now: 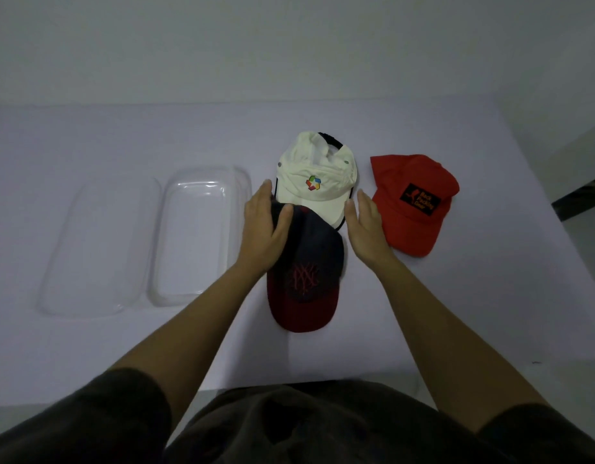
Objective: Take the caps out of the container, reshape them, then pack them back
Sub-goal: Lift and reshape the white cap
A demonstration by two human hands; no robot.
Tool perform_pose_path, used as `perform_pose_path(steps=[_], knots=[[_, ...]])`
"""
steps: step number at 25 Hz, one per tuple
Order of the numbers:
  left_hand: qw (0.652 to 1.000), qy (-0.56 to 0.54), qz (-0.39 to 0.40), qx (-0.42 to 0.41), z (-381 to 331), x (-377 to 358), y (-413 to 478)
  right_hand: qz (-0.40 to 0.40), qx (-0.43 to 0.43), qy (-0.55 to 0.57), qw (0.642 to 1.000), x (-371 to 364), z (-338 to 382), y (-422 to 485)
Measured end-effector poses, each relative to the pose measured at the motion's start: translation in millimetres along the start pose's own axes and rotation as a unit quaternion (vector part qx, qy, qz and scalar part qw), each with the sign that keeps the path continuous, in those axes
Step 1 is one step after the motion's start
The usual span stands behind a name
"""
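Three caps lie on the white table. A navy cap with a dark red brim [307, 269] sits nearest me, and its crown overlaps the brim of a white cap [314, 177] behind it. A red cap [411, 202] lies to the right, apart from the others. My left hand [264, 231] grips the left side of the navy cap's crown, thumb on top. My right hand [368, 231] hovers open just right of that crown, fingers straight, holding nothing. The clear container [237, 182] stands left of the caps with nothing in it.
The container's clear lid [98, 246] lies flat to the left of it. The table's near edge runs just in front of my dark-clothed body. A wall rises behind the table, and the table's right edge drops off beyond the red cap.
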State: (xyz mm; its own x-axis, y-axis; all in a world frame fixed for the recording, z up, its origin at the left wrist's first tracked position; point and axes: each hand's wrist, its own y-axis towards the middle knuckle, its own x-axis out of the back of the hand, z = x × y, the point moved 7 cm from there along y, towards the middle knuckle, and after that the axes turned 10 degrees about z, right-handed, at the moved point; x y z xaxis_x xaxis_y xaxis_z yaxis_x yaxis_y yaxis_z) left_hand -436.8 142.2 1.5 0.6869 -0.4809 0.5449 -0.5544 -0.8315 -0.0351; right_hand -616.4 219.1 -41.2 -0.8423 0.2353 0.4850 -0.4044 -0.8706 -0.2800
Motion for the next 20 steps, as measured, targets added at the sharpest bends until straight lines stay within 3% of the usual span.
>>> perform_pose_path(steps=[2, 6, 12, 17, 20], knots=[[0.999, 0.032, 0.018, 0.01, -8.7, 5.4, 23.9, 0.001, 0.005, -0.008, 1.0, 2.0, 6.5, 22.3], [0.992, 0.079, 0.094, 0.031, -7.4, 5.4, 68.2, 0.031, -0.078, 0.001, 0.996, -3.1, -8.1, 50.2], [0.941, 0.219, 0.227, 0.124, 46.1, -18.2, 118.1, 0.062, -0.153, 0.041, 0.985, -11.9, -28.0, 67.4], [0.907, 0.171, 0.317, 0.219, 67.1, -38.4, 135.8, 0.078, -0.208, 0.167, 0.961, -20.8, -42.5, 77.8], [0.925, 0.054, 0.273, 0.259, 74.3, -39.7, 148.8, 0.044, -0.226, 0.219, 0.948, -17.0, -54.7, 92.1]])
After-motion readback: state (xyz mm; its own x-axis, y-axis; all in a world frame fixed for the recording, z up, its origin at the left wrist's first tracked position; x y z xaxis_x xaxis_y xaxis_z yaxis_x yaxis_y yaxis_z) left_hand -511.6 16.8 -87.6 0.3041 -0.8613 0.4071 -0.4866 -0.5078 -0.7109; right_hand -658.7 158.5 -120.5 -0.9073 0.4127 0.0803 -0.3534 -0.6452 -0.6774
